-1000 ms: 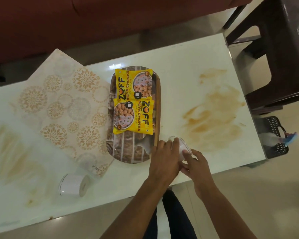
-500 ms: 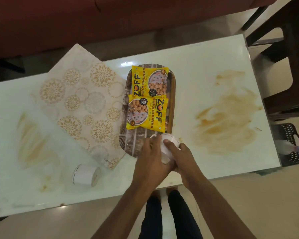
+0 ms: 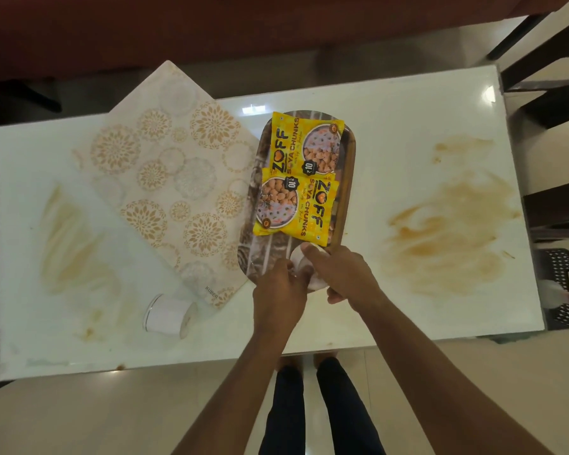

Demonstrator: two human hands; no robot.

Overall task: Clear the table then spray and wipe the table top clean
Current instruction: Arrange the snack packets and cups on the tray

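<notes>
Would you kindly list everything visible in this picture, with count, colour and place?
table: one, white, centre of view
tray: one, brown patterned, mid-table
soya chunk packets: two, yellow, lying on the tray
small cup: one, white, over the tray's near end, between both hands
placemat: one, cream with gold florals, left of the tray
second cup: one, white, on its side near the mat's front corner
stains: brown smears, right and left of the table top
basket: one, black, floor at right
left hand: grips the small cup
right hand: grips the small cup
</notes>
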